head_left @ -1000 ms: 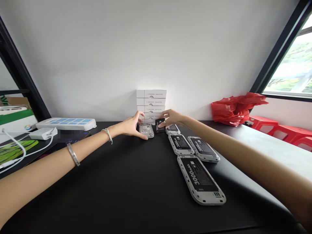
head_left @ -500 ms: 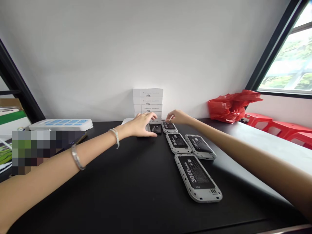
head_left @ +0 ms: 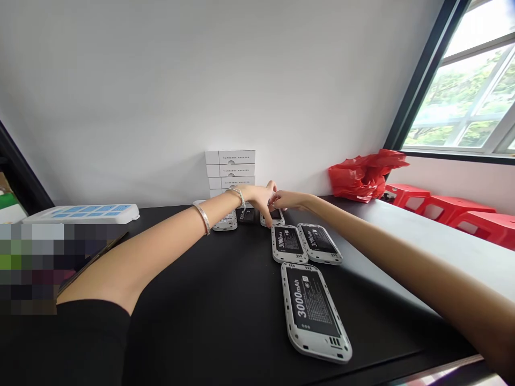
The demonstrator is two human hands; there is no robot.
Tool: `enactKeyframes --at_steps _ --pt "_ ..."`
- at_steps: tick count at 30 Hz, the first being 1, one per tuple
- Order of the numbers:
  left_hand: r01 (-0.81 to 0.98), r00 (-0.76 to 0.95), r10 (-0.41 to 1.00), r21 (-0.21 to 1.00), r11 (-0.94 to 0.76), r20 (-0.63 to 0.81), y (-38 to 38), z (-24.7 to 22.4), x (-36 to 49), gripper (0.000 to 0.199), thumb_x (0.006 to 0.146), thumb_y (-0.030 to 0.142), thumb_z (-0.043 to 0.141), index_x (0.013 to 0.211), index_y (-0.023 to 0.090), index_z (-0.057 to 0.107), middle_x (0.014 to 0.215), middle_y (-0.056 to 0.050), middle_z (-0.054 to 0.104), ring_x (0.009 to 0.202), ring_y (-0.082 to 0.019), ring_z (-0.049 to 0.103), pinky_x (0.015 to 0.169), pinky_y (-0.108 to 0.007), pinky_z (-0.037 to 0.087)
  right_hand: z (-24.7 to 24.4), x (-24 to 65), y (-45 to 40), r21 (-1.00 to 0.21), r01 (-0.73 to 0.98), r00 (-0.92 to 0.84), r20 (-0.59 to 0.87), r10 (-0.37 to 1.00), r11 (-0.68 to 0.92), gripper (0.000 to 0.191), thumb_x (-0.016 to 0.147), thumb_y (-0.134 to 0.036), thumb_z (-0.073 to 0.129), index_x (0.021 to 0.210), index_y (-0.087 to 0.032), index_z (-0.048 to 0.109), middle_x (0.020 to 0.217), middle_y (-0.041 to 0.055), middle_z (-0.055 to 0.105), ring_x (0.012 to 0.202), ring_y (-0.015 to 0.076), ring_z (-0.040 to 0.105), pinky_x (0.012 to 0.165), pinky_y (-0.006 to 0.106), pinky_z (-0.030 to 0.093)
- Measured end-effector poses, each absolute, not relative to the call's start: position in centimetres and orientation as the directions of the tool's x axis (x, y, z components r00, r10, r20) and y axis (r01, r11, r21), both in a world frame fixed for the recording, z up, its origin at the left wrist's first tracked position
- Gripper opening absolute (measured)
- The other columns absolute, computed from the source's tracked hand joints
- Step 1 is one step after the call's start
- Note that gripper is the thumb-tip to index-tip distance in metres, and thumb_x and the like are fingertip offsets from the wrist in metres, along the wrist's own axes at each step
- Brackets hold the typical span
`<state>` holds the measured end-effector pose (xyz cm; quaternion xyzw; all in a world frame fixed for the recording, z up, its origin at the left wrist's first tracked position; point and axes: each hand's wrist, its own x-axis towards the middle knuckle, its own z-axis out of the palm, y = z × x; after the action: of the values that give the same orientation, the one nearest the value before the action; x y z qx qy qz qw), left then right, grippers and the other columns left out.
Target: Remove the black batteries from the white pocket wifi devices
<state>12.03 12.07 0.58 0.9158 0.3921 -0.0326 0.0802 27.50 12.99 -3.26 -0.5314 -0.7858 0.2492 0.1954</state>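
Observation:
At the back of the table, both hands meet over a small grey device with a black battery (head_left: 277, 214), partly hidden by them. My left hand (head_left: 260, 197) reaches in with thumb and fingers apart, the thumb at the device's left edge. On the right side, my right hand (head_left: 287, 199) has its fingers bunched over the same device; what they pinch is hidden. Nearer lie other battery-fitted devices: one in the middle (head_left: 288, 244), one to its right (head_left: 321, 244) and one in front (head_left: 316, 311). A loose black battery (head_left: 246, 216) lies left of the hands.
White boxes (head_left: 237, 158) are stacked against the wall. Beside the loose battery lies another grey device (head_left: 226, 222). A white power strip (head_left: 84, 213) sits at the left, a red plastic bag (head_left: 362, 177) at the back right. Red stools (head_left: 438, 206) stand beyond the table.
My left hand has moved right, from above the loose battery to the far device beside my right hand. My right hand has closed in on that device. The camera view has shifted slightly.

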Motion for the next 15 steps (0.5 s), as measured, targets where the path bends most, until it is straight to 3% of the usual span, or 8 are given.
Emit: enactKeyframes --at_steps 5,10,13,15 --pt "0.654 0.755 0.655 0.094 -0.75 -0.027 11.2 1.1 12.2 0.126 0.035 0.055 0.081 0.136 0.021 0.014 0.105 -0.011 0.059 0.086 -0.034 0.06 0.068 -0.04 0.05 -1.8 28.0 10.7 -0.687 0.651 -0.337 0.121 0.934 0.324 0.017 0.06 -0.021 0.074 0.072 -0.018 0.063 0.079 0.003 0.063 0.081 0.0208 0.058 0.074 0.033 0.05" --pt "0.656 0.751 0.657 0.047 -0.754 0.069 8.8 2.7 9.6 0.116 0.044 0.055 0.077 0.136 0.02 0.016 0.1 -0.011 0.06 0.081 -0.032 0.06 0.07 -0.04 0.048 0.5 28.9 8.8 -0.793 0.514 -0.289 0.197 0.937 0.326 0.025 0.071 -0.02 0.07 0.092 -0.02 0.056 0.082 0.0033 0.064 0.078 0.0176 0.063 0.074 0.033 0.054" --pt "0.706 0.702 0.708 0.059 -0.706 0.069 7.8 3.4 6.2 0.116 0.041 0.054 0.078 0.135 0.024 0.018 0.105 -0.011 0.06 0.084 -0.032 0.06 0.074 -0.039 0.047 0.8 28.9 9.2 -0.831 0.466 -0.239 0.212 0.947 0.304 0.022 0.073 -0.022 0.069 0.09 -0.021 0.054 0.082 0.0043 0.066 0.082 0.0174 0.066 0.073 0.029 0.057" --pt "0.766 0.635 0.772 0.099 -0.635 0.031 7.6 3.4 3.8 0.116 0.04 0.056 0.078 0.134 0.027 0.017 0.113 -0.012 0.059 0.083 -0.03 0.061 0.074 -0.037 0.046 0.2 28.2 9.7 -0.835 0.47 -0.225 0.201 0.953 0.287 0.026 0.066 -0.02 0.076 0.082 -0.021 0.056 0.078 0.005 0.067 0.08 0.02 0.067 0.069 0.03 0.058"
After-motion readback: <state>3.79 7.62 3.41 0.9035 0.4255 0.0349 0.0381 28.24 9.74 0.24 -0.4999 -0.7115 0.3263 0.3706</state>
